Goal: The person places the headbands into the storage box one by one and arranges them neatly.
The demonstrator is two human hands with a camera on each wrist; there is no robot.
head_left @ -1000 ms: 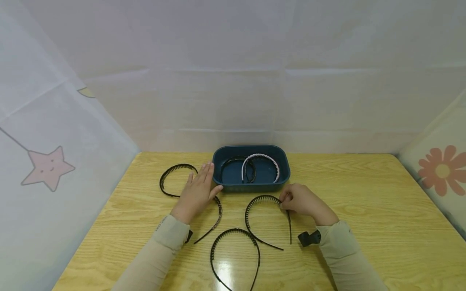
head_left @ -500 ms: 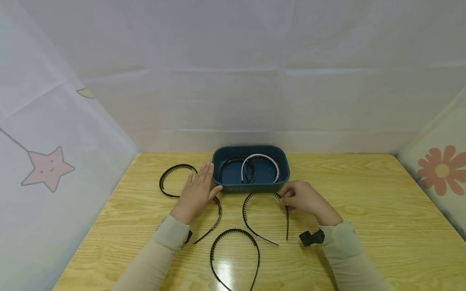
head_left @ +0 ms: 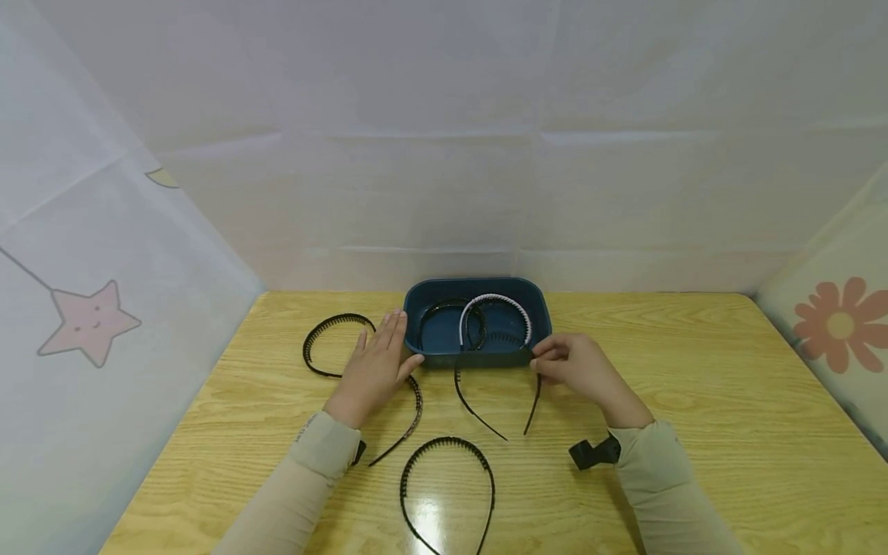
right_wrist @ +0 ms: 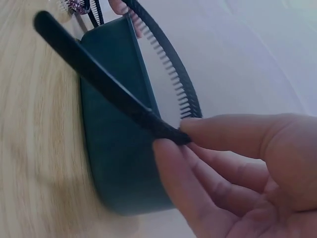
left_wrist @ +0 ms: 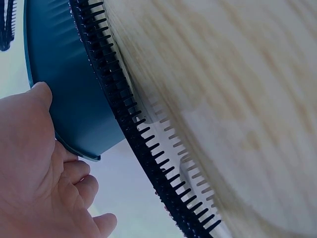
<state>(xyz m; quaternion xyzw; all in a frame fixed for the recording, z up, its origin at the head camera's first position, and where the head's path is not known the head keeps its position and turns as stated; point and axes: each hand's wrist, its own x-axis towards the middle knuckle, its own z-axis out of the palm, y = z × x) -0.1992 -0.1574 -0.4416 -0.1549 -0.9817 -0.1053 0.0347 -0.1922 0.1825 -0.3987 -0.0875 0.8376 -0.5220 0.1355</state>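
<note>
My right hand [head_left: 579,374] pinches a black toothed headband [head_left: 479,418] between thumb and fingers, beside the right front corner of a dark blue bin [head_left: 479,360]. The headband's arch reaches over the bin's front rim, while its two ends hang out in front. In the right wrist view, the grip on the headband [right_wrist: 99,82] is near one side of it. My left hand [head_left: 375,366] has its fingers extended against the bin's left side. Inside the bin lie a pale pink headband [head_left: 495,296] and a dark headband [head_left: 444,301].
A black headband [head_left: 307,351] lies at the far left of the wooden table [head_left: 666,370]. Another headband [head_left: 419,401], with pinkish decoration, lies partly under my left hand. A third black headband [head_left: 447,439] lies near the front. White cloth [head_left: 430,193] hangs behind.
My right hand has lifted the black headband off the table and moved it forward, so its arch now passes over the bin's front rim. My left hand has stayed still.
</note>
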